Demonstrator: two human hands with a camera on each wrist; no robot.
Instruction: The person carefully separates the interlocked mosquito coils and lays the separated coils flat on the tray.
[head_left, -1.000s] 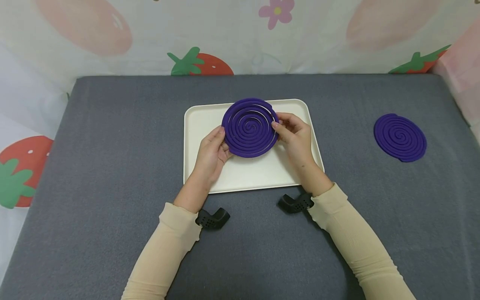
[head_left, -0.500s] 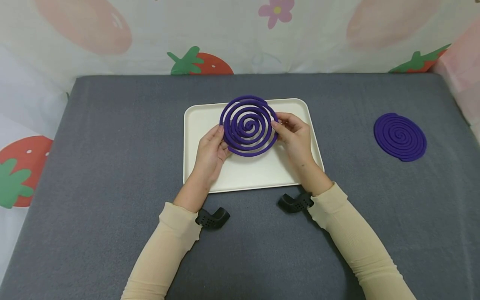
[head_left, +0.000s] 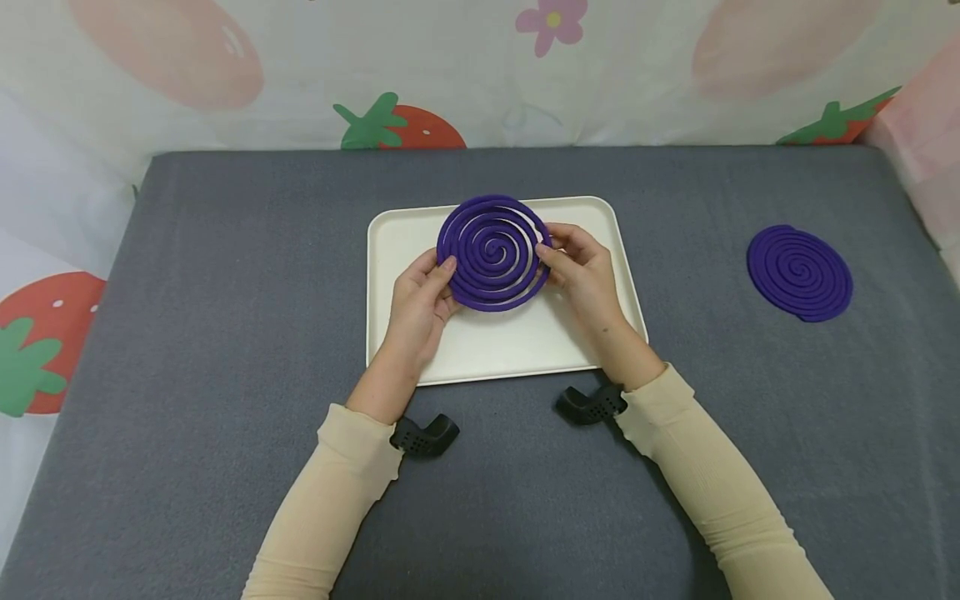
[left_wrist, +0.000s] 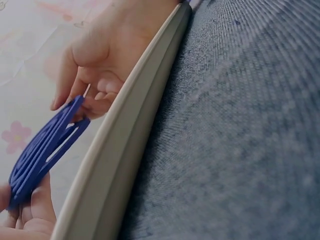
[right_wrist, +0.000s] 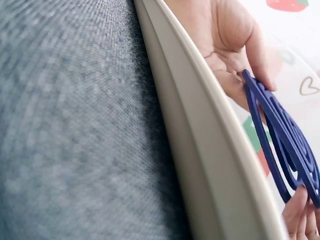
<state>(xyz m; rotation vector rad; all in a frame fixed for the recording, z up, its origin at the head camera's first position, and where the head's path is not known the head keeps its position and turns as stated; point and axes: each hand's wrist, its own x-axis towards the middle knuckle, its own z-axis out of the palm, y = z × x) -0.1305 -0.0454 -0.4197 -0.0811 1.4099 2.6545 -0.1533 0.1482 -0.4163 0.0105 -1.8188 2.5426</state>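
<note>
1. Purple spiral mosquito coil (head_left: pixel 492 253) held tilted above cream rectangular plastic tray (head_left: pixel 480 350), centre of frame.
2. Left hand (head_left: pixel 420 304) pinching left rim; right hand (head_left: pixel 585 271) pinching right rim. Both grips closed on the coil.
3. Judged light, stiff, brittle; gaps showing between rings. Best held at outer rim, opposite sides.
4. Second purple coil (head_left: pixel 800 273) flat on grey table (head_left: pixel 225 292), right of frame.
</note>
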